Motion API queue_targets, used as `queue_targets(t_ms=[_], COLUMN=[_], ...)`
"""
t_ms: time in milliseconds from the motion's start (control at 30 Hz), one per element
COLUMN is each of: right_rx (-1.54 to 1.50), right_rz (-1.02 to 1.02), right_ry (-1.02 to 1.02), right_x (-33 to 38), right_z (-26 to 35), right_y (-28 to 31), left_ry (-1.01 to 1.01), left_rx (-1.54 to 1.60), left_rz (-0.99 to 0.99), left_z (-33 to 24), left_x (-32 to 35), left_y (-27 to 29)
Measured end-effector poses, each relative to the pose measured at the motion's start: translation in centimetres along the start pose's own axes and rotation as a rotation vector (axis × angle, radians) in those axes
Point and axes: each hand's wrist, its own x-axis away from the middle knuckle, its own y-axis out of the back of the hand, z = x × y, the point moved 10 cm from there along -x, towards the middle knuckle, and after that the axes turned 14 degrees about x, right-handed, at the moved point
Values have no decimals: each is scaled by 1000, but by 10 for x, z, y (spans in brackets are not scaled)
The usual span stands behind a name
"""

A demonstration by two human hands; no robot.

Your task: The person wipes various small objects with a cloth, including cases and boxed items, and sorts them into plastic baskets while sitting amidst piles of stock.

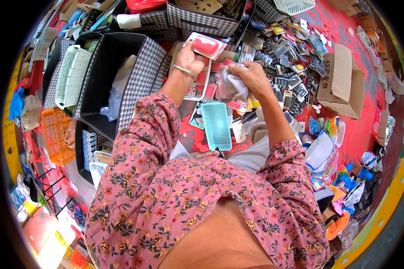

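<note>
the left hand (pixel 189 56) grips a blister pack with a red item (pixel 206 45) at twelve o'clock. the right hand (pixel 251 76), at one o'clock, clenches a white cloth (pixel 232 86) just beside it, above a turquoise basket (pixel 216 125).

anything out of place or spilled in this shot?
Yes. Small packaged goods lie scattered loose over the red surface beyond the right hand, unsorted. A turquoise basket lies below the hands. The left hand holds a red packaged item.
</note>
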Motion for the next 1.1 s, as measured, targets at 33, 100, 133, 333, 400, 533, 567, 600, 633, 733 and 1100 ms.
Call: queue_targets(t_ms=[33, 100, 133, 333, 400, 533, 567, 600, 633, 733, 1100], right_rx=[-220, -536, -694, -839, -719, -492, -480, -422, -310, -225, 694], right_rz=[33, 74, 88, 35, 71, 182, 206, 220, 269, 140, -679], right_ry=[-27, -80, -102, -58, -10, 52, 87, 147, 160, 127, 843], right_x=[-8, -14, -16, -22, -20, -22, -25, -17, -21, -24, 55], right_z=[-8, -12, -8, -5, -1, -5, -7, 10, 7, 3, 105], right_y=[-10, -29, -33, 14, 26, 45, 46, 44, 34, 40, 22], left_ry=[25, 51, 69, 280, 388, 578, 681, 700, 719, 726, 368], left_rx=[40, 5, -37, -112, -266, -520, -558, -610, -663, -598, -636], left_rz=[-9, 44, 97, 262, 359, 554, 526, 490, 454, 380, 281], left_z=[7, 22, 29, 28, 27, 42, 52, 57, 64, 73, 71], left_x=[2, 5, 16, 30, 38, 82, 85, 84, 83, 76, 50], left_y=[-1, -4, -13, -29, -36, -70, -63, -53, -41, -26, -15])
